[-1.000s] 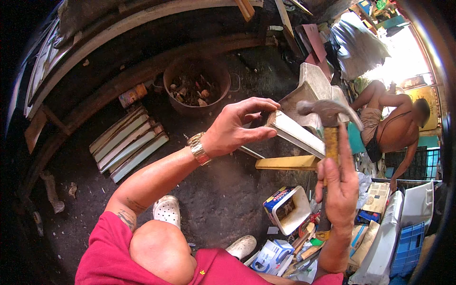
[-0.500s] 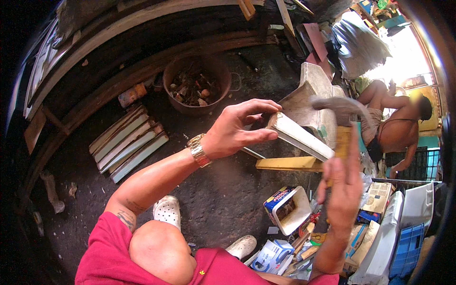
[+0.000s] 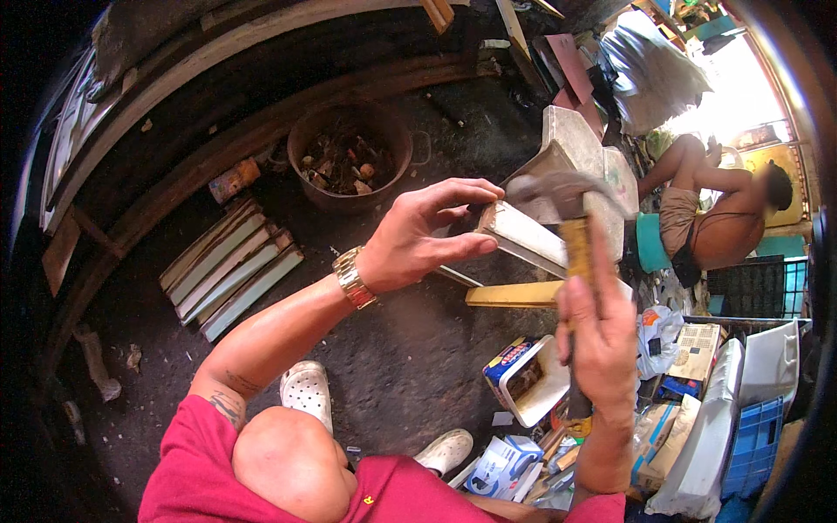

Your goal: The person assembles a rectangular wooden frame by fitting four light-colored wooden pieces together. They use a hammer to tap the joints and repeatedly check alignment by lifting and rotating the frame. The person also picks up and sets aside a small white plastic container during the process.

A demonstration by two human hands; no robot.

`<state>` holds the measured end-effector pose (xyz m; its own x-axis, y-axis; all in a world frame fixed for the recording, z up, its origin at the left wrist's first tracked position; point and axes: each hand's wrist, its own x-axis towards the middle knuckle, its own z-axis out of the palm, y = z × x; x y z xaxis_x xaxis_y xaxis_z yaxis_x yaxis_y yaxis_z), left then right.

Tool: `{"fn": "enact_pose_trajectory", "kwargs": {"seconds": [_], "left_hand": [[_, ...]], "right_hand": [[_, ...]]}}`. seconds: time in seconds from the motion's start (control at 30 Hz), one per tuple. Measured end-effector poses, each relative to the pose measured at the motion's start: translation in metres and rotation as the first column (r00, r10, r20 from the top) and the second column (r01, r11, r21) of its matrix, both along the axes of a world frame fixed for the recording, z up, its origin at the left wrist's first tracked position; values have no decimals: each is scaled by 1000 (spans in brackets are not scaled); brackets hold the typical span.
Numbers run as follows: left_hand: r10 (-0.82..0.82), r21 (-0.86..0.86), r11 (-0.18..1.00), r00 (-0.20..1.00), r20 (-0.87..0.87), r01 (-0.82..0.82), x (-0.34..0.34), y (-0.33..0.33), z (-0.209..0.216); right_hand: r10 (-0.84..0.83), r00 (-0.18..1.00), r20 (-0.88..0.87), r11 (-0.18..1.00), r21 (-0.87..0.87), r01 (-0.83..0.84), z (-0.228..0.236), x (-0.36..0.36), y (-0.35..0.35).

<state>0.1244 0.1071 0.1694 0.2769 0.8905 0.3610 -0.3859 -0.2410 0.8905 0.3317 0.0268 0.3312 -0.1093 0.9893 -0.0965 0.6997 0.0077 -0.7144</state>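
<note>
My left hand (image 3: 423, 234), with a gold watch at its wrist, holds the end of a white-painted strip of wood (image 3: 527, 237) between thumb and fingers. A claw hammer (image 3: 565, 193) with a yellow and dark handle is gripped in my right hand (image 3: 602, 344). Its metal head hangs over the white strip, close to my left fingertips; whether it touches cannot be made out. Under the strip, a yellow piece of wood (image 3: 514, 295) extends sideways. Beyond it stands a worn, pale plastic piece (image 3: 571, 144).
A rusty pot (image 3: 301, 185) of debris stands ahead, with stacked wood strips (image 3: 231, 266) to its left. On my right are an open plastic tub (image 3: 549, 392), a blue crate (image 3: 754, 449) and mixed clutter. Another person (image 3: 724, 209) crouches at the far right.
The hammer and my right hand have swung left and down, bringing the head closer to the white strip's end. My left hand keeps its hold.
</note>
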Motion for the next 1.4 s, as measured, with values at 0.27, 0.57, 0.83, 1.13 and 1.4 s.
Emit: {"fn": "enact_pose_trajectory", "kwargs": {"seconds": [0.27, 0.57, 0.83, 1.13, 1.4], "left_hand": [[17, 3, 1000, 1000, -9, -17, -1, -1, 2], [32, 34, 999, 998, -62, -30, -2, -1, 2], [-9, 12, 1000, 999, -50, 9, -5, -2, 3], [17, -2, 1000, 1000, -21, -17, -1, -2, 2], [19, -4, 1000, 999, -29, -19, -3, -5, 1]], "right_hand": [[70, 995, 65, 997, 13, -71, -5, -7, 2], [-87, 996, 15, 988, 130, 84, 2, 0, -12], [-191, 966, -175, 968, 130, 215, 4, 0, -14], [-106, 986, -132, 987, 110, 121, -1, -3, -11], [-5, 999, 48, 987, 158, -3, -4, 0, -2]]}}
